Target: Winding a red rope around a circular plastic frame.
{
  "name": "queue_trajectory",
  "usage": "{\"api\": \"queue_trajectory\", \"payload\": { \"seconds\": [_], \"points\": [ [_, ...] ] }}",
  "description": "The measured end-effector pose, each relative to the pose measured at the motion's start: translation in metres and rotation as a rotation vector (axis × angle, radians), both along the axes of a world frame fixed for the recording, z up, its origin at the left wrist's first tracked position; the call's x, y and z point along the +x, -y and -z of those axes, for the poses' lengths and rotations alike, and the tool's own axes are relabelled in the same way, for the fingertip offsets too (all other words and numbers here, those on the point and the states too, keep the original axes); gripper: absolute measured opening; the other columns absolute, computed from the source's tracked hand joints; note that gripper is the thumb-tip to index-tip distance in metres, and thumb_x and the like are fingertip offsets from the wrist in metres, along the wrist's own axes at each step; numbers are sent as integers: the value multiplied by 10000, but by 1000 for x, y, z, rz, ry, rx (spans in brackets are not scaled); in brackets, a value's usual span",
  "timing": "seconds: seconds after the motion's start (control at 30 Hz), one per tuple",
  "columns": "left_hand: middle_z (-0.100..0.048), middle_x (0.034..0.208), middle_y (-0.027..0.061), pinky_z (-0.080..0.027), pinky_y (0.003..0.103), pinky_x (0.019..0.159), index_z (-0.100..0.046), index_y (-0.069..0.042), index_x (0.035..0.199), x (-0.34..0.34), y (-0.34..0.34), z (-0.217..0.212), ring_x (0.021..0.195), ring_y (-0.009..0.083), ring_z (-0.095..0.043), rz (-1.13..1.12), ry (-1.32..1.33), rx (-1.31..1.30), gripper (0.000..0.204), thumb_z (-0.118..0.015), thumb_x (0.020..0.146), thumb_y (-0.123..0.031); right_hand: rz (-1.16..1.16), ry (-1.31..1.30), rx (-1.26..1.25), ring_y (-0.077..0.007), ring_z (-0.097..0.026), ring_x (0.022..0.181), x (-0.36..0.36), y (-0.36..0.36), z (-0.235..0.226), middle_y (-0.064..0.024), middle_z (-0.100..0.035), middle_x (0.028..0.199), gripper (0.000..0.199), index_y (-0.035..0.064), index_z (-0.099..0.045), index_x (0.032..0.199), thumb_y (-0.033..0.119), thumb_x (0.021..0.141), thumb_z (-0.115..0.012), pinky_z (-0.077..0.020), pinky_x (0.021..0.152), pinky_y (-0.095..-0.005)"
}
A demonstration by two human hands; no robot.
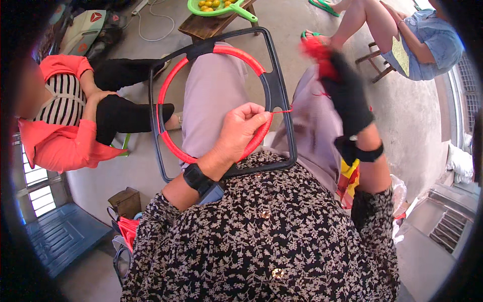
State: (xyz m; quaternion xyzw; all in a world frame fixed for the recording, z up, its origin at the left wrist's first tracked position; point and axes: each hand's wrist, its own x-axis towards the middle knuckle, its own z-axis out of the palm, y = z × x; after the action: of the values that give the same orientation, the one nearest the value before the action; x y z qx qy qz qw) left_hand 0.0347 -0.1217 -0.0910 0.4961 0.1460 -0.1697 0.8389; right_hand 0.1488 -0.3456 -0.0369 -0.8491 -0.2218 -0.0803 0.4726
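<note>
On my lap lies a black plastic frame [275, 48], roughly square, with a round ring inside it. Red cord [168, 89] wraps most of the ring; a stretch on its right side shows bare black. My left hand [240, 130] is closed in a pinch at the ring's right side, where a thin red strand [283, 110] runs out across the frame's edge. My right hand [347, 88], in a black glove, is raised to the right of the frame, apart from it. Motion smears its fingers, and a blurred red mass [322, 53] shows at them.
A person in a coral jacket [95, 151] sits close on the left. Another person in blue [422, 50] sits on a stool at the far right. Ahead, a green strainer [246, 12] with yellow fruits rests on a wooden stool [201, 27].
</note>
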Motion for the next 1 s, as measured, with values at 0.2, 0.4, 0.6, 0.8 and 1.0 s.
{"api": "queue_trajectory", "payload": {
  "seconds": [0.2, 0.4, 0.6, 0.8, 1.0],
  "points": [
    [-613, 968, 38, -456, 238, 775, -559, -1, 1061, 0, 5, 11, 852, 105, -568, -43, 226, 449, 238, -626, 839, -59, -535, 668, -721, -264, -448, 1200, -9, -100, -13, -93, -558, 1126, 241, 109, -630, 929, 151, 693, -598, -296, 1047, -461],
    [-611, 953, 50, -455, 250, 771, -569, 6, 1038, -1, 1, -1, 847, 118, -563, 23, 316, 653, 225, -626, 846, -97, -575, 582, -715, -289, -431, 1210, -10, -104, -1, -103, -541, 1169, 312, 113, -627, 974, 150, 664, -623, -306, 1032, -473],
    [-605, 904, 30, -476, 212, 698, -569, -22, 946, 0, -2, 0, 779, 64, -563, 67, 93, 227, 114, -594, 873, -105, -410, 223, -471, -322, -492, 1133, -22, -50, -22, -128, -550, 1167, 490, 98, -570, 1120, 93, 650, -710, -409, 943, -388],
    [-605, 872, 35, -492, 222, 672, -530, -34, 945, 2, 2, 6, 723, 93, -587, 10, 132, -6, 80, -548, 903, -100, -445, 110, -479, -330, -452, 1177, -63, -29, -25, -120, -533, 1184, 590, 105, -554, 1137, 110, 582, -753, -367, 976, -429],
    [-584, 881, 64, -492, 234, 695, -478, -14, 973, 5, 6, -4, 774, 129, -588, 128, 73, -147, 96, -454, 935, -98, -468, 92, -541, -322, -421, 1210, -76, -38, -26, -120, -515, 1194, 619, 93, -543, 1147, 128, 575, -775, -339, 1000, -444]
  ]
}}
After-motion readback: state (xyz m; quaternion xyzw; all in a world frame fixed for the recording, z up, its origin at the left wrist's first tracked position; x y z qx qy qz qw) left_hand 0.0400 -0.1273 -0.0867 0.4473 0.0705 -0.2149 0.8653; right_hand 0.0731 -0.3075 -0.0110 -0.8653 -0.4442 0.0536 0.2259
